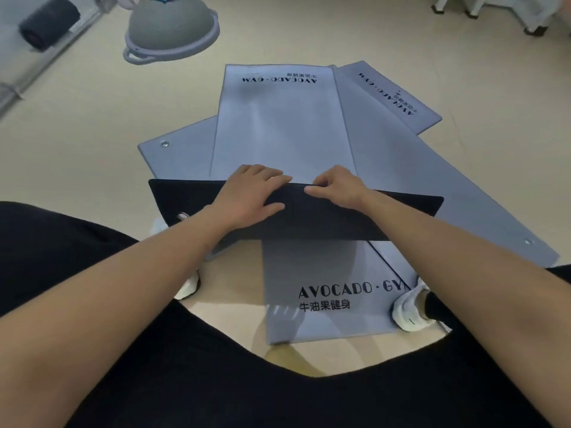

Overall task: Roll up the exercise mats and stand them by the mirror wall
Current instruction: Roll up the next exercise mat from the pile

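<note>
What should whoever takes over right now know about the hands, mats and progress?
Left hand and right hand both grip the turned-over black end of the top grey mat; its roll is barely begun. Other grey mats lie flat on the floor, overlapping beneath it. A dark roll lies far left; I cannot tell whether it is a mat. Left to do: roll every mat and stand them by the mirror wall.

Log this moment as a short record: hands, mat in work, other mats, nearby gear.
left hand: grips the fold of the turned-over mat end
right hand: pinches the same fold
mat in work: black underside up, no roll formed yet
other mats: grey AVOCADO GYM mats lying flat, overlapping
already rolled: dark rolled mat, lying far left
nearby: grey balance dome
</note>
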Tool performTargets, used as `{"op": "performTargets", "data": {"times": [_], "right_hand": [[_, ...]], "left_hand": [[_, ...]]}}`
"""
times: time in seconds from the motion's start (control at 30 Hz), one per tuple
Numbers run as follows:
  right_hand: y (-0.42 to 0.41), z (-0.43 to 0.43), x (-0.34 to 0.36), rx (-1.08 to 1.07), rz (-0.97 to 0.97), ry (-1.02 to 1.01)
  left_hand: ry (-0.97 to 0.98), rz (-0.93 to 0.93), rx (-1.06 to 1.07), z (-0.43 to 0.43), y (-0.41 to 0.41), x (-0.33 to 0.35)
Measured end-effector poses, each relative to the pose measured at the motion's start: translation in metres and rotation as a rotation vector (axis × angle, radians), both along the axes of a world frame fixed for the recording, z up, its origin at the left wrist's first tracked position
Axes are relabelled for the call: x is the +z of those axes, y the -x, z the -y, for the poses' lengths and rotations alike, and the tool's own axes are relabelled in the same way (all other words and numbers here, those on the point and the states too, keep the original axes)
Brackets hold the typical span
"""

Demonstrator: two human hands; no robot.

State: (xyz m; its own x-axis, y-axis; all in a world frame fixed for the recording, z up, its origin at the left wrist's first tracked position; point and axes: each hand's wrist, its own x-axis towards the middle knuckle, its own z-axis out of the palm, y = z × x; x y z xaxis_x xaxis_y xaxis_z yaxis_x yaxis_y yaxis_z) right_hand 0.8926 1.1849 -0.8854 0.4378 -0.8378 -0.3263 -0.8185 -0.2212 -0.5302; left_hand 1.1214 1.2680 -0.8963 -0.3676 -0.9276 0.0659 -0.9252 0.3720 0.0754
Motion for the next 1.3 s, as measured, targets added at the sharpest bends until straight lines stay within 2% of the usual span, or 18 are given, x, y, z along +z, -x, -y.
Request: {"op": "performTargets", "data": {"times": [0.17,0.33,0.53,0.63,0.77,0.83,0.93,1.03,1.2,1.3], "right_hand": [[0.026,0.052,-0.027,-0.057,0.159,-0.121],[0.052,0.091,-0.084,-0.141,0.198,-0.233],[0.055,0.088,-0.171,-0.106,0.136,-0.370],[0.045,0.073,-0.200,-0.076,0.012,-0.238],[0.045,0.032,-0.221,0.163,-0.180,0.243],[0.060,0.008,-0.233,0.309,-0.239,0.397],[0.081,-0.016,-0.248,0.441,-0.441,0.339],[0.086,-0.026,-0.256,0.448,-0.553,0.262],[0.087,-0.018,-0.267,0.423,-0.466,0.222],[0.088,-0.016,-0.276,0.432,-0.362,0.052]], "left_hand": [[0.074,0.210,0.012,0.006,0.007,-0.046],[-0.034,0.263,0.071,0.042,0.028,-0.103],[-0.259,0.328,-0.012,0.075,0.038,-0.166],[-0.347,0.266,0.001,0.064,0.033,-0.198],[-0.495,0.174,0.085,0.045,0.025,-0.218],[-0.552,0.102,0.131,0.041,0.021,-0.223],[-0.654,0.023,0.148,0.042,0.021,-0.225],[-0.765,-0.014,0.141,0.045,0.022,-0.232],[-0.822,-0.001,0.112,0.045,0.024,-0.243],[-0.802,-0.007,0.106,0.040,0.023,-0.250]]}}
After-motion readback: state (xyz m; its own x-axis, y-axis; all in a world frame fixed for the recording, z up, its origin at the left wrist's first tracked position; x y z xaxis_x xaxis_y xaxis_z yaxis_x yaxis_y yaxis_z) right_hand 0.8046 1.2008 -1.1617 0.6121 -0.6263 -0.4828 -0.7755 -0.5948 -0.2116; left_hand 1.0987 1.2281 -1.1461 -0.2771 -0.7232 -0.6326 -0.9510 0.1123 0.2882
